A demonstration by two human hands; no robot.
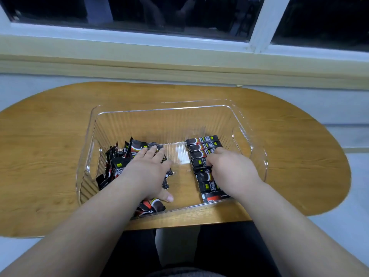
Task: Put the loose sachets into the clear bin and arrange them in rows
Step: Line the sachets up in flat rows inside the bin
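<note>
A clear ribbed bin (165, 110) stands on the wooden table, with both my hands inside it. Along its right side, several black sachets (203, 145) lie in a neat row, one below the other. My right hand (229, 168) rests on that row with its fingers curled down onto the sachets; whether it pinches one I cannot tell. On the left side lies a jumbled heap of black sachets (115, 164). My left hand (147, 172) lies flat on the heap, fingers straight and thumb spread toward me.
The oval wooden table (50, 146) ends just below the bin's front wall. A pale window sill (179, 56) and dark window run behind the table. Bare wood lies left and right of the bin.
</note>
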